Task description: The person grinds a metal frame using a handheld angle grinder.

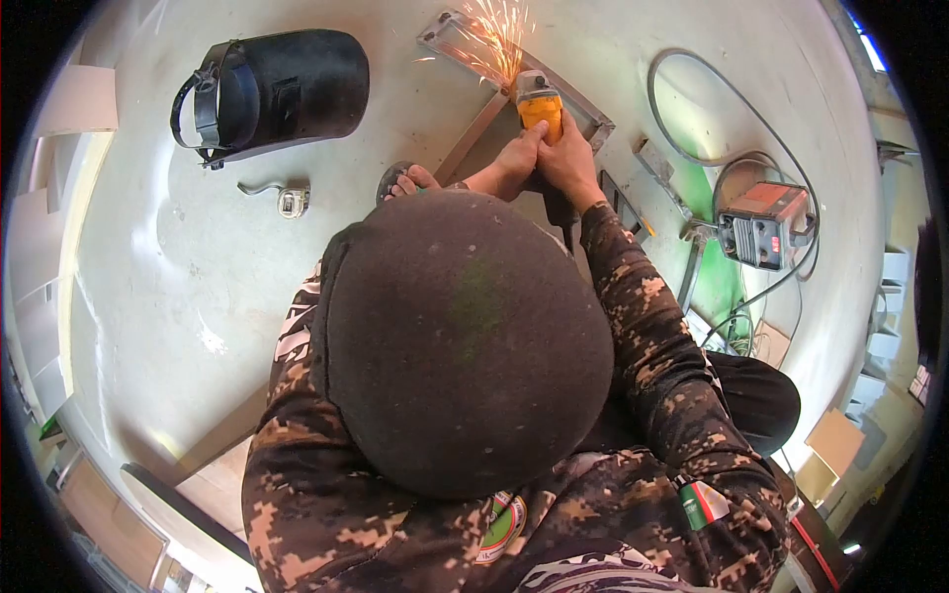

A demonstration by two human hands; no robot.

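Note:
Both hands grip a yellow angle grinder at the top centre. My left hand is closed on the left side of its body, and my right hand wraps the body from the right. The grinder's head is at a rectangular metal frame lying on the floor, where a crossbar meets the longer bar. Orange sparks spray up and away from that contact. The disc itself is mostly hidden by the grinder's head and the sparks.
A black welding helmet lies at the upper left, with a tape measure below it. On the right stands a welding machine with a looping black cable. A sandaled foot is close to the frame.

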